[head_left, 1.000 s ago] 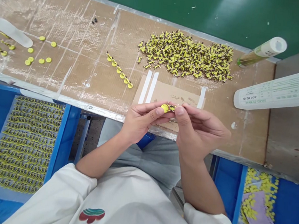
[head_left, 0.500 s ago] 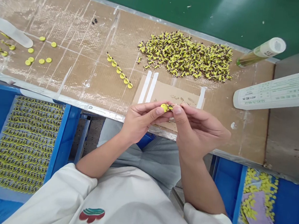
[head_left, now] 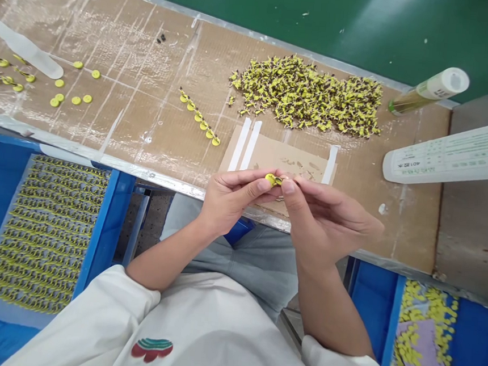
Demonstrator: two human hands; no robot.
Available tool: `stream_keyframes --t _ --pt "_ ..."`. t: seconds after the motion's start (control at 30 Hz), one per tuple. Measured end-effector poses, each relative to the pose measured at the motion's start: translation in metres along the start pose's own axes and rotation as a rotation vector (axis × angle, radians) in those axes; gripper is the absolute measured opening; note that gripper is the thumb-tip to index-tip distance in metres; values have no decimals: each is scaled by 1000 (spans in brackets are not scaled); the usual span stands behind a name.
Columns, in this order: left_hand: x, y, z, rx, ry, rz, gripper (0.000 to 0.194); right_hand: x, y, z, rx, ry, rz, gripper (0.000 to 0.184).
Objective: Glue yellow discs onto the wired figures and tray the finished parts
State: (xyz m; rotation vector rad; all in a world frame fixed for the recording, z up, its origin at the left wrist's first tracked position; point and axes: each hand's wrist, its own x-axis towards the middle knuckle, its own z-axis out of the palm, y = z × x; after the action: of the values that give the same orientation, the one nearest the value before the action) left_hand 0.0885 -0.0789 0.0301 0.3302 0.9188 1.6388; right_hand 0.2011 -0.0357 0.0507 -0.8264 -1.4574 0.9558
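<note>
My left hand [head_left: 229,197] and my right hand [head_left: 326,221] meet over the near edge of the bench, fingertips pinched together on one small yellow disc part [head_left: 270,179]. The part sits between both thumbs and forefingers, half hidden by them. Just beyond the hands lies a brown card [head_left: 286,159] with white strips on it. Farther back is a large heap of yellow and dark parts [head_left: 307,92]. A short row of yellow discs [head_left: 199,117] lies to the left of the card.
Loose yellow discs [head_left: 69,99] and a clear plastic strip [head_left: 25,47] lie far left. Two white tubes [head_left: 451,153] [head_left: 431,88] lie at right. A blue bin of rowed parts [head_left: 43,228] stands lower left; another blue bin [head_left: 423,329] with yellow parts and purple paper lower right.
The hands stay pinched on the yellow part with only slight finger shifts; the disc shows a little less. The view has drifted slightly.
</note>
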Motion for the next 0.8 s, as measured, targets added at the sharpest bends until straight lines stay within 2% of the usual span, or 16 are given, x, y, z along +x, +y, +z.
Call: stream_keyframes --t 0.37,0.5,0.8 --pt "-2 1 -6 34 43 99 21 2 -1 2 -15 -89 37 18" --pt "-1 1 -10 63 53 139 22 3 2 3 -57 -81 9 17" --pt "-3 4 -10 38 100 113 28 6 1 6 -75 -108 9 15"
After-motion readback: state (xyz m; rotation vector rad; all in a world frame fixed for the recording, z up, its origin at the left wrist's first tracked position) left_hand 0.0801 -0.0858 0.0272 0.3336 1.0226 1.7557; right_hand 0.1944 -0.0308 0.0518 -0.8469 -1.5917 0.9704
